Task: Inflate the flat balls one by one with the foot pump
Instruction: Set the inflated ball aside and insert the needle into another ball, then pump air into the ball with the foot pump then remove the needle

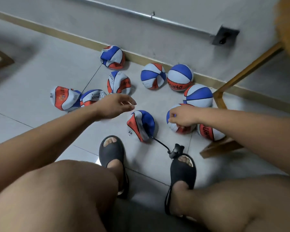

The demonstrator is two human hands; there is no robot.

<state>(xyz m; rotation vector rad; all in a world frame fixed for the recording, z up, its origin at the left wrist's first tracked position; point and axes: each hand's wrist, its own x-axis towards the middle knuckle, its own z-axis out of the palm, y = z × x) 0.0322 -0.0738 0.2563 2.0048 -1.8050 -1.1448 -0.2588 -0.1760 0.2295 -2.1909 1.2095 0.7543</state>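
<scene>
The left hand [115,105] hangs wide open above the floor [40,67], fingers straight and loosely spread, pointing toward 3 o'clock. It holds nothing and touches nothing, and its fingertips hang at about 11 o'clock of the hooked ball [141,125]. That ball, crumpled and flat, lies on the tiles near the middle of the view. The black hose [159,143] runs from its lower edge toward 4 o'clock to the pump [176,150], whose black head shows just ahead of the right slipper [182,169]; the rest of the pump is hidden under that foot. The left slipper [111,151] stands on the floor at about 7 o'clock of the hooked ball. The right hand [182,117] lies on top of a round ball [177,127] at 3 o'clock of the hooked one, fingers bent with their tips down on its skin; whether they grip it or only rest there cannot be told. A flat pair [64,97] lies touching at about 10 o'clock, partly behind the left wrist. A mid flat ball [118,82] sits at 11 o'clock, and a far flat ball [112,56] lies beyond it against the skirting [57,35]. A fuller pair [180,77] sits by the skirting at 12 to 1 o'clock, a chair ball [198,95] at 2 o'clock beside the chair leg [241,72], and an edge ball [209,131] just past the round ball, half hidden by the right forearm.
</scene>
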